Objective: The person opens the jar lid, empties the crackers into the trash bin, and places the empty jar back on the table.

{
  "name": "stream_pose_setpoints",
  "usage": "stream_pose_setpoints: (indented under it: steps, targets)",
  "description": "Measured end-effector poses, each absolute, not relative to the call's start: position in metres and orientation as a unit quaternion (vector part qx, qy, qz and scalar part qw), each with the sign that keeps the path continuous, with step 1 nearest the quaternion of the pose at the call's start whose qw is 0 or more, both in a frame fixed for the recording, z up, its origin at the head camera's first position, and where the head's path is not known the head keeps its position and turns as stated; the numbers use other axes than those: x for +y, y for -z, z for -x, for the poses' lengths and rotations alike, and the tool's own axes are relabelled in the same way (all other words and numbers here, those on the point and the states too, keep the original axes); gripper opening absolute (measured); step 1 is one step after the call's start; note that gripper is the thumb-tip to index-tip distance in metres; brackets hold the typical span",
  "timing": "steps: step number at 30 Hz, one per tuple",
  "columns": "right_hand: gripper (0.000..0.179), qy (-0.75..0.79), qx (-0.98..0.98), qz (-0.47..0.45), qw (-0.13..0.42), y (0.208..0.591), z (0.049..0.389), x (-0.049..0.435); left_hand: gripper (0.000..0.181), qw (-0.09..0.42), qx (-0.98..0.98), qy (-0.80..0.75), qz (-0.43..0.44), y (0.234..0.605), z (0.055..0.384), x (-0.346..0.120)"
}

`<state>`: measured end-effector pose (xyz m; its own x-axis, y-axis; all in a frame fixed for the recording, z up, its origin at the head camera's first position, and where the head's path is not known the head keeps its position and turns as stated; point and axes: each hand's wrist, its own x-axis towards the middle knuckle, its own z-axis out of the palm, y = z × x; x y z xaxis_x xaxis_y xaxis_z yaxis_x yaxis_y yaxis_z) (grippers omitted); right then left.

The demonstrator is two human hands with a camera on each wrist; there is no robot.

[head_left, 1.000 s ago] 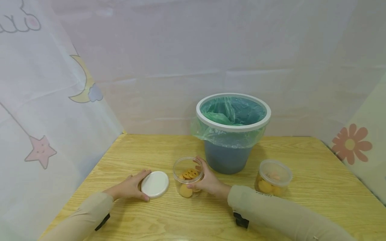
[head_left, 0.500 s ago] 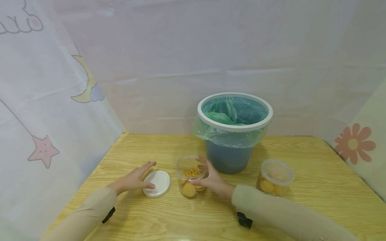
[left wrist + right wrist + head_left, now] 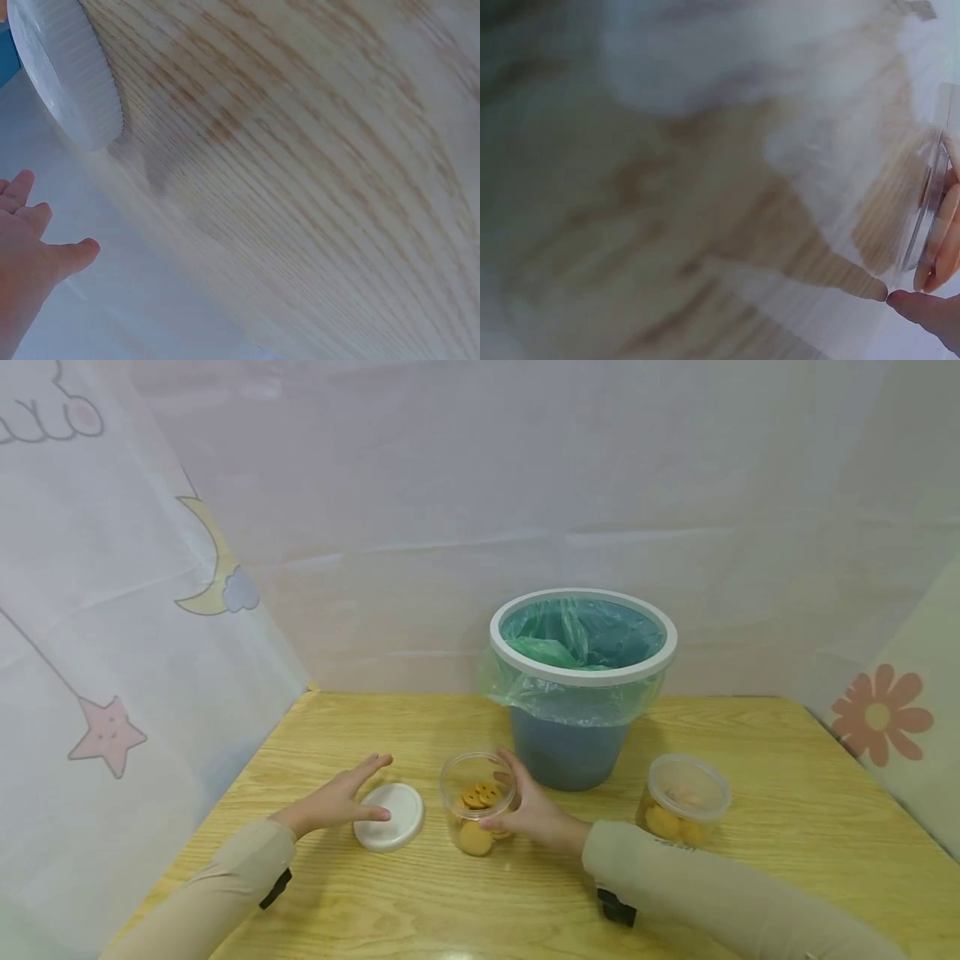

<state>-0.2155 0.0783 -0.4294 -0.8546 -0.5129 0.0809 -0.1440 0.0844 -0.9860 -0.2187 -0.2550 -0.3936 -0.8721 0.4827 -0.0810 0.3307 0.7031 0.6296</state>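
Observation:
Round and white, a screw lid (image 3: 389,817) with a ridged side (image 3: 90,90) lies on the table. My left hand (image 3: 330,803) is spread over the lid's left part, thumb overlapping its top in the head view. In the left wrist view, the hand (image 3: 34,240) appears apart from the lid. To the lid's right stands a clear lidless jar (image 3: 459,777) holding several round golden cookies (image 3: 476,837). My right hand (image 3: 536,814) grips this jar from its right side, thumb in front and fingers behind. Cookies also show through the wall in the right wrist view.
Behind the jar stands a blue bin (image 3: 570,752) with a white rim and green liner bag (image 3: 540,652). A second jar (image 3: 682,797), lidded and with cookies inside, is right of the bin. Printed cloth (image 3: 420,527) hangs around the wooden table (image 3: 420,902).
My left hand has let go of the lid's left edge and lifted, with its fingers spread. My right hand stays round the jar. The head view has shifted slightly.

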Motion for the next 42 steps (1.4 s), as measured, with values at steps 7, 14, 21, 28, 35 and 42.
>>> stream_pose_setpoints:
  steps: [7,14,21,28,35,42]
  targets:
    - [0.129,0.628,0.731,0.219,0.149,0.429,0.217,0.076,0.091,0.121,0.914,-0.317,-0.223,0.396,0.219,-0.257]
    - [0.113,0.623,0.738,0.23,0.117,0.429,0.218,0.072,0.091,0.13,0.911,-0.323,-0.221,0.399,0.22,-0.257]
    - [0.102,0.628,0.742,0.218,0.092,0.427,0.217,0.075,0.09,0.129,0.91,-0.323,-0.225,0.396,0.222,-0.257]
    - [0.102,0.632,0.738,0.224,0.078,0.421,0.219,0.081,0.089,0.128,0.904,-0.343,-0.22,0.393,0.224,-0.256]
    - [0.102,0.649,0.722,0.223,0.09,0.413,0.216,0.088,0.079,0.1,0.904,-0.362,-0.202,0.387,0.226,-0.248]
    - [0.103,0.659,0.704,0.249,0.087,0.411,0.213,0.097,0.066,0.059,0.896,-0.395,-0.195,0.379,0.232,-0.238]
